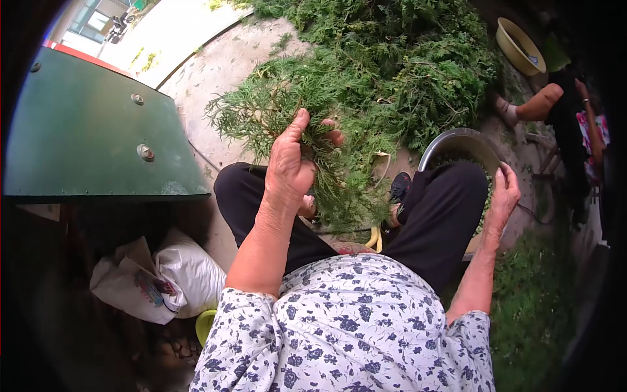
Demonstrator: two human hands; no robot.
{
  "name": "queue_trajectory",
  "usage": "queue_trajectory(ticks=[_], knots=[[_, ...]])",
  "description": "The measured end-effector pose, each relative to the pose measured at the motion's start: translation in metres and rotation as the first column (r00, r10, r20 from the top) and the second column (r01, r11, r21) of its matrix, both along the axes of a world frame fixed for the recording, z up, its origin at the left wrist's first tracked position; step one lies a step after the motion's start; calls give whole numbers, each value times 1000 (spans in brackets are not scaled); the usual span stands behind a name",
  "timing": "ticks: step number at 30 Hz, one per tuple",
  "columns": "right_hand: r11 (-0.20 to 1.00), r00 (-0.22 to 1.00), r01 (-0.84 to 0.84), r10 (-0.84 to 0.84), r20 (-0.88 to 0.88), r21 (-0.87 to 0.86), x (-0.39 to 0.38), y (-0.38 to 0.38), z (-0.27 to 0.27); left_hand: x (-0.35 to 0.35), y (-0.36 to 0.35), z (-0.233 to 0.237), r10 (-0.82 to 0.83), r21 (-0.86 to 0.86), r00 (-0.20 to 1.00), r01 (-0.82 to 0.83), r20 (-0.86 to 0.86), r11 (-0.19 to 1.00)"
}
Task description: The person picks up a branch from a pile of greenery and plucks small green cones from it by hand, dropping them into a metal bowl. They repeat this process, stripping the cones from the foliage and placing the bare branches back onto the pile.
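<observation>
My left hand (290, 157) is raised over my lap, its fingers closed round a leafy conifer sprig (255, 111) with flat, scale-like green foliage. The sprig fans out to the left of the hand and hangs down below it. My right hand (505, 196) is at the right side of a metal basin (450, 136), with its fingers drawn together near the rim. Whatever those fingers hold, if anything, is too small to make out. Small green pieces (450, 157) lie inside the basin, partly hidden by my knee.
A big heap of cut conifer branches (418, 72) covers the ground ahead. On the left stands a green metal panel (98, 130), with white sacks (186, 271) below it. Another person's leg (539, 104) and a yellowish basin (520, 46) are at the far right.
</observation>
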State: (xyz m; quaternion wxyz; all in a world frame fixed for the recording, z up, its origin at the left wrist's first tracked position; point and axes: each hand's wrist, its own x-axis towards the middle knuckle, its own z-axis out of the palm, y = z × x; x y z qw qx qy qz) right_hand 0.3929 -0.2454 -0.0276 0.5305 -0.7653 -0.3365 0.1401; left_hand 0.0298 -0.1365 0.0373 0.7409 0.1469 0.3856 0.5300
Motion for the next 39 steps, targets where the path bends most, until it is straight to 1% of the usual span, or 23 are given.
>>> queue_trajectory(ticks=[1,3,4,6,7,8,9,11,12,14,15,19,21,23,25,26,27,31,33,34,36,37,39], knots=[[994,997,-59,63,-49,88,-22,10,5,0,4,1,0,2,1000,0,0,1000],[952,955,-292,296,-30,94,-73,22,27,-2,11,2,55,20,998,-56,31,998],[885,884,-459,463,-58,73,-94,24,38,-1,13,8,79,-3,996,-79,31,997],[739,679,-655,668,-304,158,-129,29,44,-1,18,12,95,14,995,-96,26,995],[638,564,-740,761,-320,213,-143,32,43,-2,18,14,109,29,994,-109,19,994],[533,508,-830,844,-174,163,-153,36,38,-1,18,17,116,16,993,-116,9,993],[514,481,-845,852,-206,151,-165,35,41,-1,20,17,118,20,993,-118,11,993],[578,583,-813,807,96,73,-189,34,48,-3,22,12,96,46,995,-97,14,994],[576,581,-814,808,96,74,-196,35,48,-2,21,11,99,46,995,-99,13,994],[627,568,-778,715,408,-17,-202,42,43,2,20,8,111,28,994,-111,-2,993],[628,567,-778,713,412,-17,-200,45,42,2,19,8,111,30,994,-111,1,993],[588,561,-808,783,268,-29,-186,51,61,3,11,9,-7,72,998,12,-69,997],[543,527,-840,821,219,-17,-177,58,71,5,9,4,-67,88,981,85,-184,992],[552,528,-834,801,282,-5,-171,67,77,5,2,-1,-142,82,982,153,-124,985],[514,494,-858,824,278,3,-168,75,86,8,-5,-3,-256,36,935,273,-246,961],[522,507,-853,826,248,2,-169,77,88,11,-8,-1,-302,-34,934,301,-190,953],[524,508,-852,824,252,3,-170,81,87,15,-13,9,-283,-5,948,286,-145,958],[513,497,-858,843,206,-31,-171,90,82,16,-20,7,-280,154,924,326,-261,933],[475,483,-869,875,-33,-136,-171,90,91,15,-21,5,-292,192,909,356,-297,915],[475,483,-869,875,-33,-136,-171,90,88,15,-21,4,-278,114,923,317,-267,942],[515,473,-854,828,-302,74,-170,92,76,16,-21,5,-264,34,935,280,-237,960],[516,475,-853,827,-302,73,-169,92,72,17,-21,7,-243,4,943,251,-225,968],[569,358,-771,760,-543,287,-166,89,62,18,-21,9,-199,-58,959,191,-202,980]])
